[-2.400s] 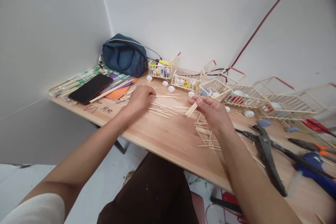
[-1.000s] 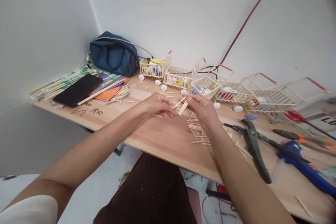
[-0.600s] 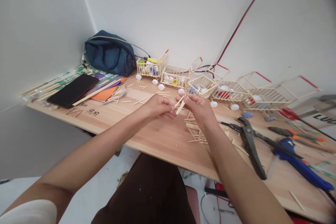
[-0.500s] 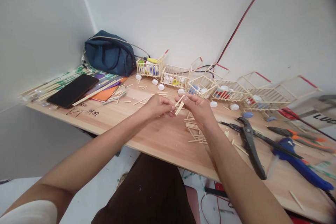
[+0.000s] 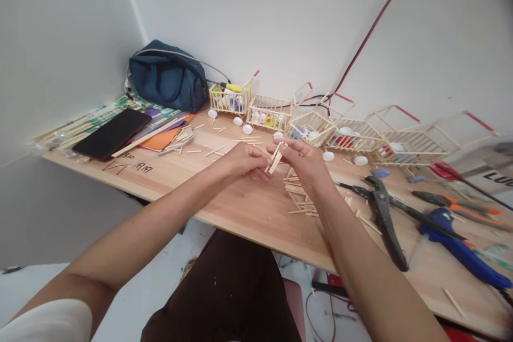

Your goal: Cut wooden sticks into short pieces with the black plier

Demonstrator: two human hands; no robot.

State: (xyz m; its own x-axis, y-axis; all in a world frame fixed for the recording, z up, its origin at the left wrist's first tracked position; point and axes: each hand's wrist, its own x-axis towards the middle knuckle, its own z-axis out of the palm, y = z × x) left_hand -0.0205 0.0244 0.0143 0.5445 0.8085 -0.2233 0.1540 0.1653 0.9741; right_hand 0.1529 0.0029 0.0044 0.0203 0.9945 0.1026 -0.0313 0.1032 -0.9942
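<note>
Above the middle of the wooden table, a few short wooden sticks (image 5: 276, 160) are held between my two hands. My right hand (image 5: 300, 159) pinches their upper ends between thumb and fingers. At their lower ends, my left hand (image 5: 249, 160) is closed, thumb against fingers, touching the sticks. Just below my right hand lies a pile of similar cut sticks (image 5: 295, 188), partly hidden by the wrist. Behind the hands stands a row of small stick-built carts (image 5: 269, 112) with white wheels and red-tipped handles.
On the right lie black pliers (image 5: 382, 222), a blue-handled glue gun (image 5: 460, 251) and orange-handled pliers (image 5: 460, 206). A phone (image 5: 112, 133), coloured paper (image 5: 160, 140) and a blue bag (image 5: 167, 77) occupy the left. Loose sticks (image 5: 216, 151) are scattered between. The table's front edge (image 5: 224, 228) runs before my lap.
My hands have come slightly closer together around the sticks, and the sticks now sit closer side by side. The camera view has shifted a little; the table's contents stay put.
</note>
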